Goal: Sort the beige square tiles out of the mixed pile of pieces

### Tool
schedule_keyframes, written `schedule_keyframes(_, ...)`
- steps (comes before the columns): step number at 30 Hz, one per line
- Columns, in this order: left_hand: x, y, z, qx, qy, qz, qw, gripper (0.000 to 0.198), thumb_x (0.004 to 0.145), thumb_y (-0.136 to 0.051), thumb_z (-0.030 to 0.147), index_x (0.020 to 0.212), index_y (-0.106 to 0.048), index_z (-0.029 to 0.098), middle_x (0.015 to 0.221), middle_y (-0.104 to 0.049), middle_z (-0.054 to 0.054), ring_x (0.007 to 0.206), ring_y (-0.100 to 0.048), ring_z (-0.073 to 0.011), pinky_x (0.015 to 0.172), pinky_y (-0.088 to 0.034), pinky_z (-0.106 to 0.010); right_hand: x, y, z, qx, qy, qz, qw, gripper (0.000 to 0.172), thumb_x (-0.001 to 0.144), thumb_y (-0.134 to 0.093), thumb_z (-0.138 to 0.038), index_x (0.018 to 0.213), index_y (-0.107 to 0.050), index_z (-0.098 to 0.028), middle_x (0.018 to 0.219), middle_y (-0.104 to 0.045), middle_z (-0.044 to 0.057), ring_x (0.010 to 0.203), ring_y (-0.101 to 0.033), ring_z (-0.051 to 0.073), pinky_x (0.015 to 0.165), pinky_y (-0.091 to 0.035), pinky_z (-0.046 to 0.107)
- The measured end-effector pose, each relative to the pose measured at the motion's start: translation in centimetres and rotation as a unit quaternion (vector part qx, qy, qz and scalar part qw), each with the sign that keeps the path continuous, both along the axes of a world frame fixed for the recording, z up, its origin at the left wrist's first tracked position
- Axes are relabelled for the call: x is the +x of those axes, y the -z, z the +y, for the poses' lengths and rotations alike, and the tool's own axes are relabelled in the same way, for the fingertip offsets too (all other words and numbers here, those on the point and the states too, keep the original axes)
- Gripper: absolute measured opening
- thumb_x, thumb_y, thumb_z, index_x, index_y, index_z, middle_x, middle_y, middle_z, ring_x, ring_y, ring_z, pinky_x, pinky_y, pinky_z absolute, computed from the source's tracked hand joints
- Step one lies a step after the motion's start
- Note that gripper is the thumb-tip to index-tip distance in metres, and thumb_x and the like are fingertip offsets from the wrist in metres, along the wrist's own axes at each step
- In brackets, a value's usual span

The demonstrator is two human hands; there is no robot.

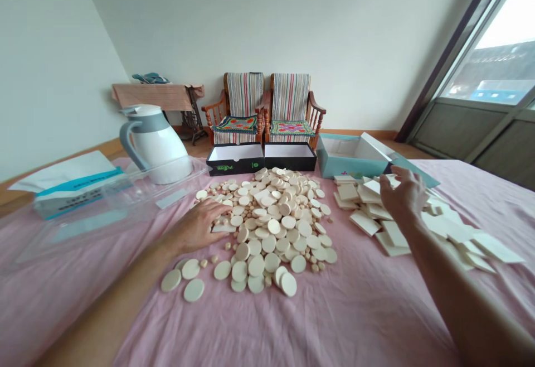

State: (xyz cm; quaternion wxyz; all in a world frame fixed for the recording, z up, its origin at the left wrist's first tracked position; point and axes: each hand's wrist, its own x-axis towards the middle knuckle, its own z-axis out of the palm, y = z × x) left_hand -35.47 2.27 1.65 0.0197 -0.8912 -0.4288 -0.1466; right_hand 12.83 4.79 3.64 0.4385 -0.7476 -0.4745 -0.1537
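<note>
A heap of pale round wooden discs, mixed with small wooden cubes, covers the middle of the pink cloth. At the heap's left edge is my left hand, its thumb and fingers closed about a pale square wooden tile. Another square tile lies on top of the discs. My right hand is over a pile of square wooden tiles on the right, fingers apart and curved, with nothing visible in them. Part of that pile is hidden behind the hand and forearm.
Behind the heap stand two open black boxes and a light blue box. A white and grey jug, a clear plastic tray and a tissue pack are at left. Two wooden chairs face the table.
</note>
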Motion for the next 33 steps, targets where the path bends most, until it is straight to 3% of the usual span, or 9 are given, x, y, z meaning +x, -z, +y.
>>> schedule_keyframes(2, 0.0, 0.0, -0.2, -0.003, -0.008, 0.002, 1.000, 0.052, 0.076, -0.068, 0.046, 0.120, -0.057, 0.021, 0.117, -0.062, -0.009, 0.112, -0.053, -0.0276, 0.098, -0.041, -0.042, -1.1, 0.3, 0.0, 0.027, -0.038, -0.016, 0.999, 0.035, 0.076, -0.050, -0.035, 0.104, -0.063, -0.017, 0.096, -0.065, 0.013, 0.089, -0.056, 0.026, 0.079, -0.042, 0.042)
schedule_keyframes(5, 0.1, -0.3, -0.5, -0.012, -0.013, 0.008, 1.000, 0.056, 0.076, -0.068, 0.046, 0.123, -0.054, 0.020, 0.119, -0.061, -0.009, 0.113, -0.052, -0.0274, 0.098, -0.041, -0.041, -5.0, 0.3, -0.4, 0.027, -0.172, -0.037, 0.984, 0.027, 0.077, -0.050, -0.029, 0.098, -0.063, -0.017, 0.091, -0.066, 0.010, 0.082, -0.059, 0.022, 0.077, -0.044, 0.038)
schedule_keyframes(9, 0.5, -0.6, -0.9, -0.018, -0.014, 0.005, 1.000, 0.053, 0.075, -0.070, 0.044, 0.120, -0.054, 0.019, 0.116, -0.061, -0.009, 0.112, -0.051, -0.0267, 0.097, -0.041, -0.039, -12.4, -0.2, -1.3, -0.040, -0.383, -0.082, 0.919, 0.021, 0.083, -0.048, -0.023, 0.095, -0.064, -0.018, 0.091, -0.066, 0.007, 0.079, -0.060, 0.018, 0.075, -0.045, 0.032)
schedule_keyframes(12, 0.6, -0.7, -0.9, -0.020, -0.022, 0.000, 1.000, 0.049, 0.074, -0.070, 0.042, 0.115, -0.056, 0.020, 0.113, -0.061, -0.008, 0.109, -0.052, -0.0266, 0.094, -0.042, -0.039, -17.6, -0.8, -1.5, -0.111, -0.463, -0.137, 0.869, 0.023, 0.085, -0.047, -0.021, 0.098, -0.065, -0.018, 0.097, -0.066, 0.008, 0.090, -0.060, 0.020, 0.081, -0.043, 0.033)
schedule_keyframes(16, 0.7, -0.8, -0.9, -0.024, -0.015, -0.007, 1.000, 0.043, 0.075, -0.070, 0.042, 0.109, -0.058, 0.020, 0.107, -0.062, -0.008, 0.105, -0.054, -0.0261, 0.090, -0.044, -0.038, -22.7, -1.5, -0.4, -0.216, -0.440, -0.239, 0.838, 0.026, 0.084, -0.051, -0.030, 0.098, -0.067, -0.015, 0.101, -0.066, 0.013, 0.100, -0.057, 0.026, 0.090, -0.038, 0.040)
schedule_keyframes(20, 0.6, -0.8, -0.7, -0.024, -0.006, -0.006, 1.000, 0.042, 0.076, -0.068, 0.045, 0.108, -0.059, 0.019, 0.108, -0.063, -0.008, 0.105, -0.054, -0.0268, 0.091, -0.043, -0.040, -25.8, -1.4, 1.0, -0.299, -0.337, -0.284, 0.846, 0.043, 0.080, -0.055, -0.045, 0.101, -0.067, -0.010, 0.107, -0.064, 0.020, 0.105, -0.053, 0.033, 0.092, -0.034, 0.047)
schedule_keyframes(24, 0.3, -0.4, -0.4, -0.011, 0.000, 0.001, 1.000, 0.048, 0.077, -0.068, 0.045, 0.116, -0.057, 0.019, 0.115, -0.062, -0.010, 0.110, -0.053, -0.0281, 0.095, -0.042, -0.042, -26.8, -1.0, 1.8, -0.321, -0.305, -0.276, 0.853, 0.039, 0.075, -0.059, -0.040, 0.100, -0.069, -0.011, 0.115, -0.060, 0.021, 0.110, -0.050, 0.034, 0.095, -0.031, 0.047)
schedule_keyframes(28, 0.2, -0.3, -0.3, -0.005, 0.000, 0.001, 1.000, 0.051, 0.078, -0.067, 0.045, 0.120, -0.057, 0.018, 0.120, -0.061, -0.011, 0.113, -0.053, -0.0287, 0.098, -0.041, -0.043, -26.5, -0.9, 1.8, -0.320, -0.337, -0.234, 0.854, 0.041, 0.070, -0.064, -0.041, 0.097, -0.070, -0.010, 0.110, -0.061, 0.020, 0.107, -0.051, 0.034, 0.094, -0.033, 0.047)
schedule_keyframes(33, 0.2, -0.2, -0.3, -0.004, -0.005, -0.001, 1.000, 0.052, 0.078, -0.066, 0.047, 0.120, -0.058, 0.018, 0.123, -0.061, -0.011, 0.117, -0.052, -0.0291, 0.101, -0.040, -0.044, -25.1, -1.1, 1.2, -0.196, -0.453, -0.043, 0.869, 0.046, 0.068, -0.066, -0.038, 0.109, -0.064, -0.017, 0.107, -0.060, 0.011, 0.102, -0.054, 0.026, 0.092, -0.041, 0.043)
